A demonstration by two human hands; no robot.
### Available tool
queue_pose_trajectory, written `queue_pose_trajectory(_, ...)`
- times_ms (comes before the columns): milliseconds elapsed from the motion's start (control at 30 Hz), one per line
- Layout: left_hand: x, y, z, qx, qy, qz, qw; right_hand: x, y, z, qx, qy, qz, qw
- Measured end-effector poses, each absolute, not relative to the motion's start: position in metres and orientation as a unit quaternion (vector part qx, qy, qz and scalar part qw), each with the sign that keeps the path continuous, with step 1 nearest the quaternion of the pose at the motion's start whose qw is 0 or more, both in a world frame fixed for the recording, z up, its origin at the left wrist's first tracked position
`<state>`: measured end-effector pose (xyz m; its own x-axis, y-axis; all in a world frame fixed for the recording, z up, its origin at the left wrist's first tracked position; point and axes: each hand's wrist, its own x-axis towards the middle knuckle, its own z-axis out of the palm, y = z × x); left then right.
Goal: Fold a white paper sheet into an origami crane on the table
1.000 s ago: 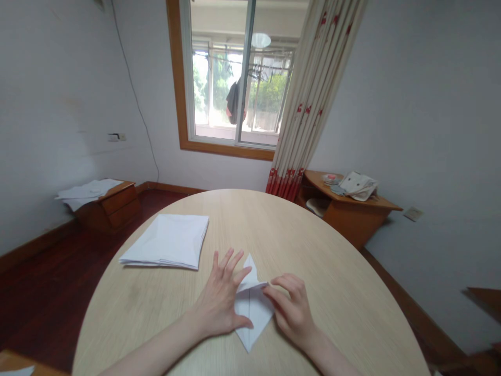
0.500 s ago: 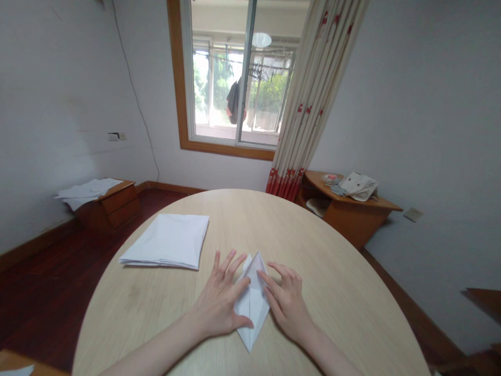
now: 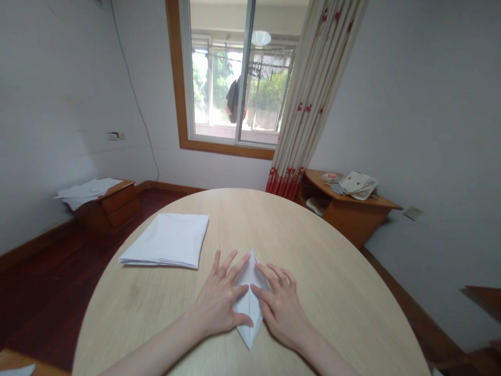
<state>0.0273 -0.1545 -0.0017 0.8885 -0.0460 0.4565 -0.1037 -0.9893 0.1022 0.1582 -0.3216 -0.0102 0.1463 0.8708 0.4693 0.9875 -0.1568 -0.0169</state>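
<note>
A white sheet of paper (image 3: 249, 308), folded into a narrow diamond with a crease down its middle, lies flat on the round table in front of me. On its left side rests my left hand (image 3: 222, 297), fingers spread, with the thumb and a fingertip touching the paper. My right hand (image 3: 282, 303) lies along the right edge, its fingers stretched over the paper and the index fingertip near the centre crease. Parts of both side edges are hidden under my fingers.
A stack of white paper (image 3: 166, 241) sits at the left of the wooden table (image 3: 324, 292). Beyond are a low drawer cabinet (image 3: 117, 201) with papers on it, a corner desk (image 3: 352, 216) holding a cloth bag (image 3: 359, 185), a curtain (image 3: 309, 104) and a window.
My right hand has moved left with the right flap, which now lies flatter toward the middle crease. The paper's top looks narrower. My left hand has hardly moved.
</note>
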Motion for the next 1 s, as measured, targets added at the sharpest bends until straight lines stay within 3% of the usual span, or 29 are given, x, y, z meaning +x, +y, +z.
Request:
queue_pose_trajectory(500,0.025,-0.166,0.005,0.981,0.015,0.194,0.004,0.152,-0.321,-0.006,-0.763,-0.601,-0.169,0.168)
queue_pose_trajectory(1000,0.024,-0.181,-0.002,0.957,0.067,0.276,-0.057,0.141,-0.320,-0.009,-0.781,-0.569,-0.240,0.095)
